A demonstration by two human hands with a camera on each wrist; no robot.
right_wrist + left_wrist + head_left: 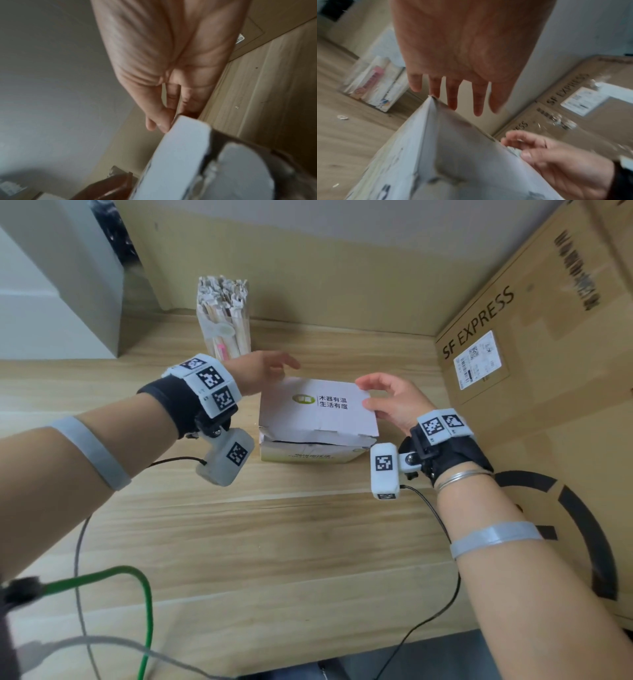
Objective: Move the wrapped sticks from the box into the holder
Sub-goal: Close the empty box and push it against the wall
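Flanking wooden table (274, 542) — cardboard carton (548, 337)

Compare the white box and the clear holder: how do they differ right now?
The white box is low, opaque and closed by its lid; the clear holder is tall, see-through and open-topped. Both hands reach the box, the right hand holding its edge; nothing touches the holder, already packed with wrapped sticks. Both stand on the wooden table.
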